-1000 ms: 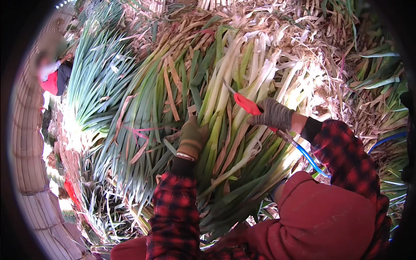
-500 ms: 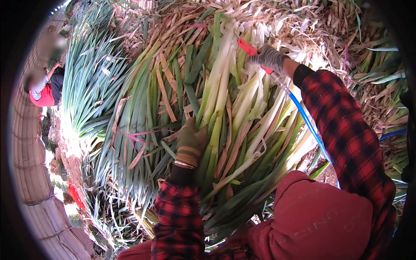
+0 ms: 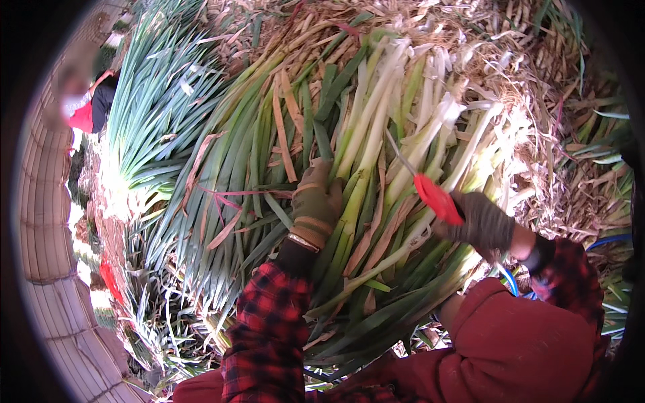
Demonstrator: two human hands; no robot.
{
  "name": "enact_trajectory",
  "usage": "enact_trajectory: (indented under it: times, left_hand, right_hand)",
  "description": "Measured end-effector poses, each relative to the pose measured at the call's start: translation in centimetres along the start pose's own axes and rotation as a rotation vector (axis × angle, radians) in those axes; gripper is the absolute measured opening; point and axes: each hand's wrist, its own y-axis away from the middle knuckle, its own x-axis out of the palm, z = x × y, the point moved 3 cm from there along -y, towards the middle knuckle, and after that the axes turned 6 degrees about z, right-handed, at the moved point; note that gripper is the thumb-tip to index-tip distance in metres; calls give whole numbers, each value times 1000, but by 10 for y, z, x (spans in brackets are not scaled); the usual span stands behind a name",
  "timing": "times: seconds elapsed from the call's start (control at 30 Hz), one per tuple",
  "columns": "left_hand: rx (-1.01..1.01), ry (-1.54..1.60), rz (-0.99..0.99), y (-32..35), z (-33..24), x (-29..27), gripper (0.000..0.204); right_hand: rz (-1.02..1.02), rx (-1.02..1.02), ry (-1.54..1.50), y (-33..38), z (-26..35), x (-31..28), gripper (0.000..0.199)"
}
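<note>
Head view: the leeks point(image 3: 366, 151), towards one o'clock from centre, look light, limp-leaved and easily bruised, best held mid-stalk. The left hand point(image 3: 316, 205) rests on them, grip unclear; the right hand point(image 3: 480, 223) curls around a red-handled nozzle point(image 3: 437, 198). Dry husks point(image 3: 504, 64) spread at two o'clock, brown seamed sheeting point(image 3: 44, 225) at nine.

One head-worn fisheye view — from above, steeply downward, fairly near the green stalks point(image 3: 366, 154).
</note>
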Motion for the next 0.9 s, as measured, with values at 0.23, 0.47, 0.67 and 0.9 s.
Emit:
enact_trajectory:
  times: [0.23,0.47,0.67,0.9]
  left_hand:
    - [122,-279,-122,-97,39,-53,38]
    - [-500,-517,131,-210,138,-91,91]
    - [-432,-621,468,-202,116,-88,110]
    - [-215,-540,323,-159,70,-143,70]
  right_hand:
    - [2,18,-11,12,-1,9,51]
    - [-59,36,-88,-2,-11,5,53]
    - [-47,-1,-123,-7,-9,12,54]
    - [-19,0,-61,-2,-1,15,54]
